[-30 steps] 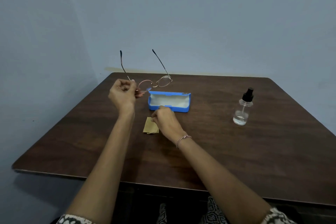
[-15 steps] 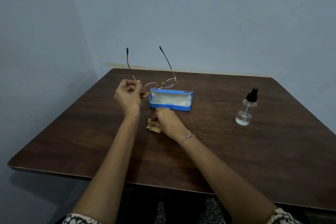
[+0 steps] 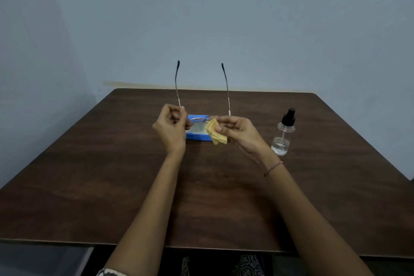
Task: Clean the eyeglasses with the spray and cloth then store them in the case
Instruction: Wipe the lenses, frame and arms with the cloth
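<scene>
My left hand [image 3: 171,129] pinches the left hinge of the thin-framed eyeglasses [image 3: 198,120], whose two temple arms point straight up. My right hand [image 3: 238,132] holds the folded yellow cloth [image 3: 215,132] against the right lens, which it hides. Both hands hover above the open blue case [image 3: 197,135], which lies on the brown table [image 3: 112,175] with its pale lining up. The clear spray bottle [image 3: 283,134] with a black nozzle stands upright to the right of my right hand.
The table stands against a grey-blue wall, in a corner on the left. Its near edge runs just below my forearms. Nothing else lies on it.
My right hand has lifted the yellow cloth off the table and brought it up to the glasses. The glasses have turned so that both arms stand upright.
</scene>
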`<action>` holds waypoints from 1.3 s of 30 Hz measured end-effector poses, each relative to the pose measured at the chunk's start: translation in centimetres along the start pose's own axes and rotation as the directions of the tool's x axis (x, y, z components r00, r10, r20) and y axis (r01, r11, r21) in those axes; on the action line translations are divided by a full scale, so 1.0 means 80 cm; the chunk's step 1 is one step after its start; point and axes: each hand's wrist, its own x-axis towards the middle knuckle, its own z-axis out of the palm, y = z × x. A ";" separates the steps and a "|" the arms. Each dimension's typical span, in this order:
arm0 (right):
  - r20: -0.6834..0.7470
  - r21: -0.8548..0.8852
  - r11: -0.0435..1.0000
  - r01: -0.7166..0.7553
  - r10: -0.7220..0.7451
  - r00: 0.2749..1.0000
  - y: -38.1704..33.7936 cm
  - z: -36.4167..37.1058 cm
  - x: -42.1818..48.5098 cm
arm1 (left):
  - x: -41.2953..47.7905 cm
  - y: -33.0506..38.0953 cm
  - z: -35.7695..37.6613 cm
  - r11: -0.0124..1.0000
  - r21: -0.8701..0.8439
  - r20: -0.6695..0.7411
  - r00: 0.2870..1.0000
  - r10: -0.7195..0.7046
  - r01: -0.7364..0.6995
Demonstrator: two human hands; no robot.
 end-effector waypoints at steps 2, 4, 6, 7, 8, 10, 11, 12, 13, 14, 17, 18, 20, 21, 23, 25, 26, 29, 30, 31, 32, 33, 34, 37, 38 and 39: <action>-0.069 0.037 0.994 0.105 -0.103 0.992 0.005 -0.006 -0.004 | -0.007 -0.002 0.010 0.998 0.037 0.046 0.998 0.052 -0.053; -0.165 -0.010 0.981 0.192 -0.191 0.968 0.006 -0.006 -0.008 | -0.012 -0.002 0.016 0.993 0.055 0.087 0.991 0.101 -0.106; -0.241 -0.086 0.963 0.256 -0.270 0.932 0.005 -0.002 -0.009 | -0.016 -0.002 0.017 0.986 0.067 0.113 0.983 0.144 -0.152; -0.278 -0.134 0.952 0.274 -0.301 0.912 0.004 0.001 -0.009 | -0.017 -0.003 0.016 0.982 0.076 0.123 0.979 0.164 -0.174; -0.320 -0.188 0.941 0.280 -0.328 0.889 0.004 0.003 -0.008 | -0.018 -0.003 0.015 0.977 0.087 0.133 0.974 0.183 -0.195; -0.399 -0.296 0.912 0.285 -0.389 0.830 0.004 0.006 -0.007 | -0.020 -0.005 0.014 0.968 0.105 0.147 0.967 0.211 -0.227; -0.431 -0.351 0.892 0.285 -0.425 0.796 0.005 0.006 -0.006 | -0.021 -0.005 0.015 0.965 0.107 0.154 0.963 0.220 -0.238; -0.457 -0.417 0.866 0.277 -0.463 0.759 0.006 0.006 -0.005 | -0.022 -0.005 0.016 0.961 0.111 0.165 0.958 0.233 -0.253; -0.472 -0.490 0.832 0.260 -0.504 0.724 0.007 0.005 -0.004 | -0.023 -0.004 0.017 0.955 0.115 0.183 0.951 0.250 -0.273; -0.475 -0.553 0.798 0.239 -0.538 0.696 0.008 0.005 -0.004 | -0.025 -0.005 0.018 0.947 0.121 0.207 0.941 0.268 -0.296; -0.427 -0.662 0.720 0.207 -0.590 0.686 0.011 0.005 -0.004 | -0.030 -0.008 0.021 0.924 0.150 0.277 0.912 0.301 -0.351; -0.398 -0.695 0.691 0.199 -0.600 0.694 0.013 0.006 -0.003 | -0.030 -0.009 0.022 0.917 0.160 0.290 0.905 0.311 -0.366; -0.342 -0.742 0.641 0.198 -0.615 0.710 0.018 0.008 -0.003 | -0.032 -0.008 0.021 0.898 0.182 0.307 0.890 0.336 -0.401; -0.315 -0.754 0.623 0.207 -0.619 0.719 0.021 0.009 -0.001 | -0.032 -0.007 0.021 0.886 0.197 0.310 0.884 0.349 -0.419; -0.255 -0.781 0.583 0.223 -0.624 0.739 0.025 0.012 0.000 | -0.032 -0.005 0.020 0.869 0.224 0.311 0.878 0.364 -0.441; -0.189 -0.822 0.523 0.226 -0.624 0.758 0.027 0.016 0.000 | -0.031 -0.005 0.018 0.863 0.238 0.315 0.876 0.365 -0.445; -0.152 -0.840 0.489 0.234 -0.627 0.764 0.028 0.018 0.000 | -0.029 -0.005 0.018 0.860 0.244 0.314 0.876 0.367 -0.448; -0.057 -0.856 0.431 0.287 -0.629 0.776 0.028 0.018 0.002 | -0.025 -0.006 0.015 0.857 0.255 0.277 0.883 0.379 -0.448; -0.030 -0.851 0.428 0.305 -0.619 0.785 0.028 0.017 0.003 | -0.023 -0.006 0.014 0.858 0.261 0.262 0.887 0.379 -0.443; 0.000 -0.848 0.423 0.319 -0.602 0.798 0.029 0.017 0.003 | -0.021 -0.006 0.014 0.861 0.262 0.249 0.893 0.375 -0.435; 0.034 -0.850 0.409 0.331 -0.585 0.810 0.031 0.016 0.004 | -0.019 -0.007 0.013 0.868 0.258 0.239 0.899 0.368 -0.424; 0.064 -0.858 0.386 0.339 -0.574 0.816 0.033 0.016 0.005 | -0.018 -0.007 0.012 0.875 0.249 0.231 0.903 0.362 -0.415; 0.085 -0.869 0.358 0.342 -0.572 0.816 0.034 0.015 0.006 | -0.017 -0.007 0.012 0.880 0.241 0.229 0.905 0.358 -0.409; 0.087 -0.905 0.279 0.321 -0.617 0.782 0.033 0.013 0.006 | -0.019 -0.005 0.014 0.887 0.217 0.233 0.904 0.358 -0.407; 0.080 -0.915 0.257 0.310 -0.638 0.766 0.032 0.012 0.005 | -0.020 -0.003 0.014 0.897 0.198 0.231 0.908 0.350 -0.396; 0.073 -0.924 0.238 0.299 -0.657 0.750 0.031 0.011 0.004 | -0.021 -0.002 0.015 0.911 0.171 0.228 0.915 0.333 -0.375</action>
